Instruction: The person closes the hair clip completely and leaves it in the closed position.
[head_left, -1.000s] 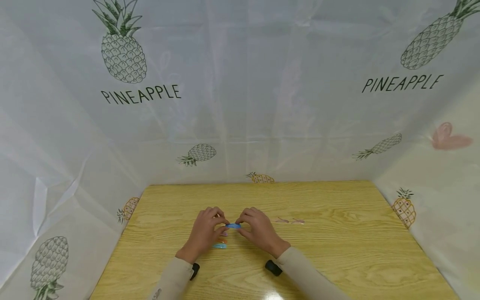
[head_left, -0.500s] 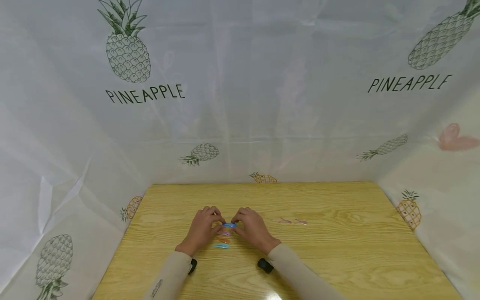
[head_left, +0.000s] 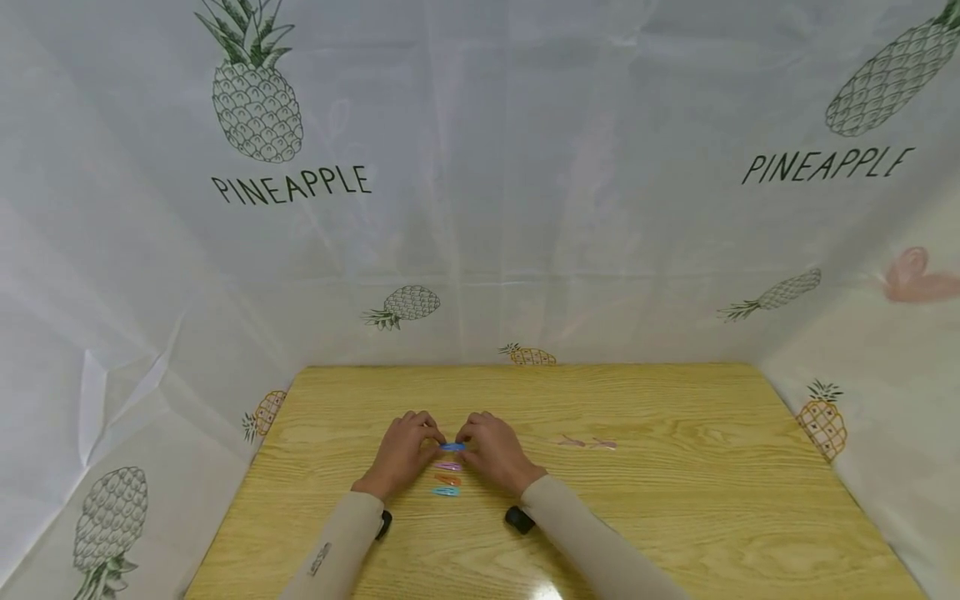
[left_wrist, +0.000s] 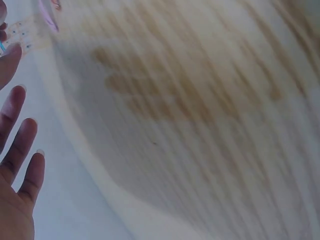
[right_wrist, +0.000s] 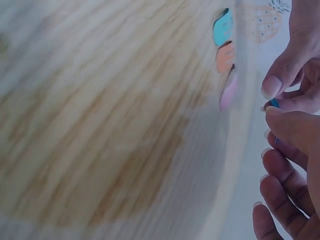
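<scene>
A blue snap hair clip (head_left: 452, 447) is pinched at its ends between both hands, just beyond a column of three clips. My left hand (head_left: 403, 451) has its thumb and index finger on the left end; my right hand (head_left: 497, 451) pinches the right end. In the right wrist view only a sliver of the blue clip (right_wrist: 274, 103) shows between the fingertips, and the other right-hand fingers are spread. The column holds a purple hair clip (head_left: 448, 466), an orange hair clip (head_left: 447, 480) and a turquoise hair clip (head_left: 446, 492), lying crosswise one below another.
Two pale pink clips (head_left: 572, 442) lie on the wooden table (head_left: 675, 483) to the right of the hands. A white pineapple-print sheet (head_left: 480, 208) hangs behind the table and along its sides. Dark camera mounts (head_left: 519, 520) show below the wrists.
Both hands have moved a little left and away with the blue clip, which now lines up above the column. The purple, orange and turquoise clips, partly covered earlier, show more fully.
</scene>
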